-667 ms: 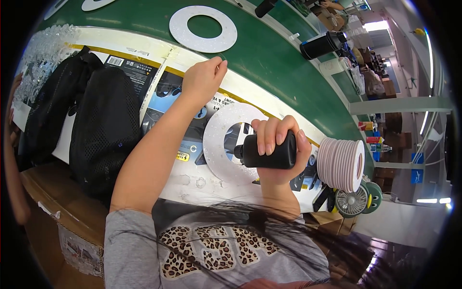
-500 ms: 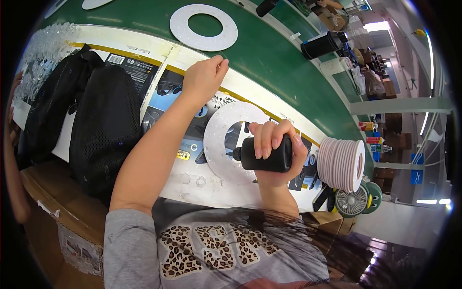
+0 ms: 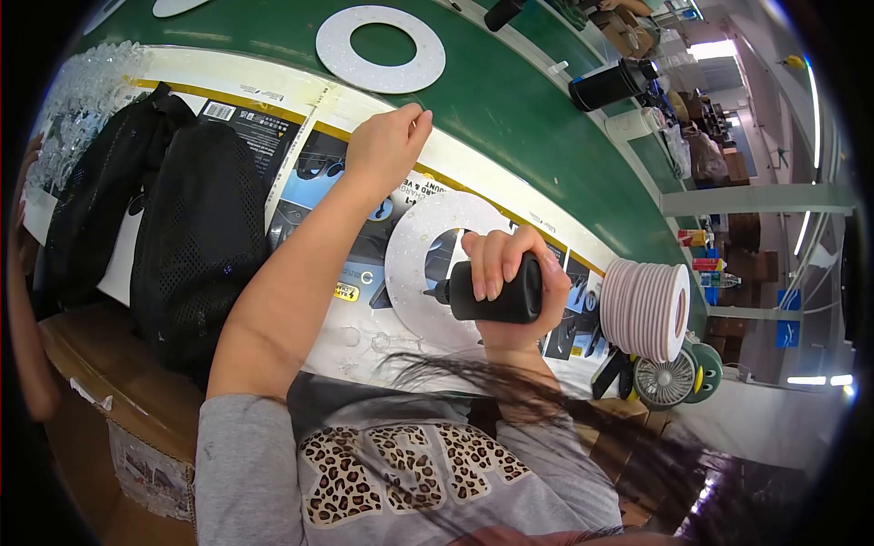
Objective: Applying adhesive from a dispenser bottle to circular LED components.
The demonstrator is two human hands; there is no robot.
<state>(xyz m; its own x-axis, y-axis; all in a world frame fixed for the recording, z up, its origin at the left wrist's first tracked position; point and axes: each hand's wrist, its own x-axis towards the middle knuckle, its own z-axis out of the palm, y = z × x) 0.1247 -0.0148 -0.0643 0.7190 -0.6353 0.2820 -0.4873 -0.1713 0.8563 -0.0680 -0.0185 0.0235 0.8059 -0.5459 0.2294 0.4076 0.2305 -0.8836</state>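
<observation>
My right hand [image 3: 503, 264] grips a black squeeze bottle [image 3: 496, 298] lying sideways, its nozzle pointing left over a flat white ring [image 3: 407, 264]. The ring lies on printed blue and black sheets [image 3: 314, 187] on the bench. My left hand [image 3: 387, 146] is stretched forward, its fingers curled together, its fingertips at the pale strip along the green belt [image 3: 510, 100]. Nothing shows in that hand. Another white ring [image 3: 339, 56] lies farther out on the belt.
A stack of white rings [image 3: 646, 309] stands on edge to the right, with a small fan [image 3: 669, 382] below it. Two black mesh bags [image 3: 196, 246] lie on the left. A black cylinder [image 3: 608, 84] sits on the belt. A cardboard box [image 3: 109, 382] and another person's arm [image 3: 23, 309] are at left.
My right hand has shifted the bottle slightly left and down over the ring. The left hand has stayed where it was.
</observation>
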